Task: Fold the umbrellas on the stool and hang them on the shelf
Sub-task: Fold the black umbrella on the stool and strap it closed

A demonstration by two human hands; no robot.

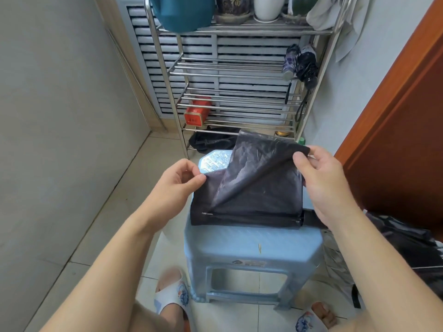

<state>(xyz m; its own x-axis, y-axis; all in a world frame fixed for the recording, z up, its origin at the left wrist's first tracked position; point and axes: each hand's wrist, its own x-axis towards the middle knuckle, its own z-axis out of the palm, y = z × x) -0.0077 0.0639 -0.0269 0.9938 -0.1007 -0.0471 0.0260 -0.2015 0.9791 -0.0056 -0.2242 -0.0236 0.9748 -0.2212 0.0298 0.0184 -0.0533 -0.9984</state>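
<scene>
A dark umbrella (254,188) lies across the top of the light blue plastic stool (251,245), its ribs along the near edge. My left hand (177,180) pinches the left corner of its canopy. My right hand (321,178) pinches a raised fold of the fabric at the upper right. The steel shelf (230,68) stands behind the stool. Two folded umbrellas (300,64) hang by their straps at the shelf's right post.
Another dark opened umbrella (402,245) lies on the floor to the right of the stool. A red box (197,112) sits on a lower shelf rail, a black bag (213,140) beneath it. A brown door (402,116) stands right, a grey wall left. My slippered feet are near the stool.
</scene>
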